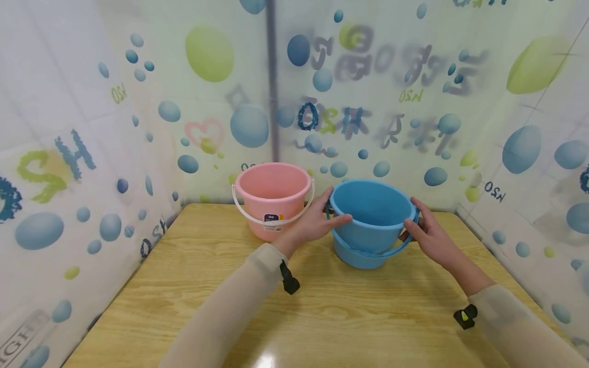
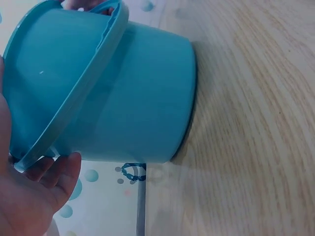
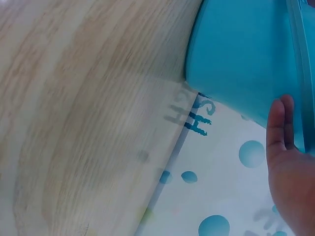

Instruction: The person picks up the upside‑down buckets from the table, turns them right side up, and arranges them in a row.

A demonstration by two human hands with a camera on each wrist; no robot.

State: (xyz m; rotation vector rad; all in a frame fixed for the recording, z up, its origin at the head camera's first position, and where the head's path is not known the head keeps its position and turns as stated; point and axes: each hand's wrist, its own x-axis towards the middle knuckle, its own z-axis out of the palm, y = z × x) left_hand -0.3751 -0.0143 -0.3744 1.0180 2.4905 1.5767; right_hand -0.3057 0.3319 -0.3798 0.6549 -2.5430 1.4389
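Observation:
A blue bucket [image 1: 368, 235] stands right of centre, its base right at the wooden tabletop. Its blue handle [image 1: 398, 249] hangs down across the front. My left hand [image 1: 317, 221] grips the bucket's left side, thumb over the rim and fingers along the outer wall. On the opposite side my right hand [image 1: 429, 232] holds the rim near the handle's end, thumb at the front. The left wrist view shows the left hand's fingers [image 2: 64, 174] under the rim. In the right wrist view, the right hand's fingers [image 3: 281, 120] lie against the bucket wall.
A pink bucket [image 1: 259, 207] with a white handle [image 1: 241, 208] and a label stands to the left, close to my left hand. The wooden table [image 1: 322, 317] reaches back to a curtain [image 1: 285, 138] printed with bubbles and letters, which also lines both sides.

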